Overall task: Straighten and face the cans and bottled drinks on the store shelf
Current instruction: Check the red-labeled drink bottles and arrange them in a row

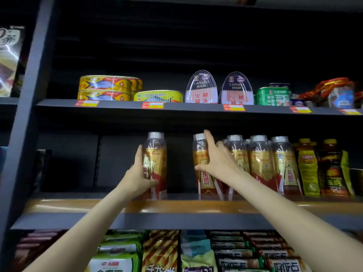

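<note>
On the middle shelf (176,207) stand several gold-and-red drink bottles with silver caps. One bottle (158,160) stands alone to the left, and my left hand (140,174) grips its lower half from the left side. A second bottle (202,154) heads the row at the right; my right hand (218,158) holds it from the front, forefinger up beside the cap. More bottles (261,163) of the same kind stand packed to its right. On the upper shelf sit yellow fish cans (106,88) and two upright canned ham tins (202,89).
Yellow and dark bottles (308,167) fill the right end of the middle shelf. A green tin (273,95) and red packets lie on the upper shelf. Snack bags (161,252) fill the bottom shelf. A grey upright post (29,114) bounds the left side.
</note>
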The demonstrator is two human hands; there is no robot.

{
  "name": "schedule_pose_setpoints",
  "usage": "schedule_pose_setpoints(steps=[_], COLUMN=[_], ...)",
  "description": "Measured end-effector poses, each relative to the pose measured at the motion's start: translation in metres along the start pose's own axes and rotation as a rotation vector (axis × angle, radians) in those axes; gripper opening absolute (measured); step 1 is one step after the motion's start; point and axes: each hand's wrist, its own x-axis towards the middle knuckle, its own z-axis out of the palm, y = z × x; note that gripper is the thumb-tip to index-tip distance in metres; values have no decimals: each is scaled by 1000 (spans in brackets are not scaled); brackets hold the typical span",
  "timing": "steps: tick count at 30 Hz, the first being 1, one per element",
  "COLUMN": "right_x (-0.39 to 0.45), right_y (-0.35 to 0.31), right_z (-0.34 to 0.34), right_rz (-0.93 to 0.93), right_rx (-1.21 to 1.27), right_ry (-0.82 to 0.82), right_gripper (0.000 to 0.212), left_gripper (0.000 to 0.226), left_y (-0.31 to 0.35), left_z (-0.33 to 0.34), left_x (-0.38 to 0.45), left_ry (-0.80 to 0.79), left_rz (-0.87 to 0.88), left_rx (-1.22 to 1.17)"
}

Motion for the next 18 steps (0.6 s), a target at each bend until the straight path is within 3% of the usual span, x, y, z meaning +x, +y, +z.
schedule_pose_setpoints(steps=[7, 10, 12, 13, 16, 18], right_x=[16, 20, 22, 24, 32, 41], right_y=[3, -3, -16, -25, -52, -64], right_z=[5, 4, 13, 18, 43, 65], right_rz=[54, 5, -110, -151, -148, -90], right_rx=[-400, -532, -383, -191, 369, 490], right_ry=[26, 111, 155, 122, -179, -260], right_gripper=[111, 107, 98, 92, 95, 108], left_gripper=[112, 113, 112, 111, 110, 110], left_y=[-15, -22, -26, -28, -30, -32], left_z=[-12, -20, -23, -23, -23, -25], left_x=[7, 8, 8, 8, 9, 11], left_ry=[42, 39, 40, 46, 56, 57], left_rz=[-69, -65, -48, -40, -23, -17], left_rx=[36, 67, 96, 110, 140, 149])
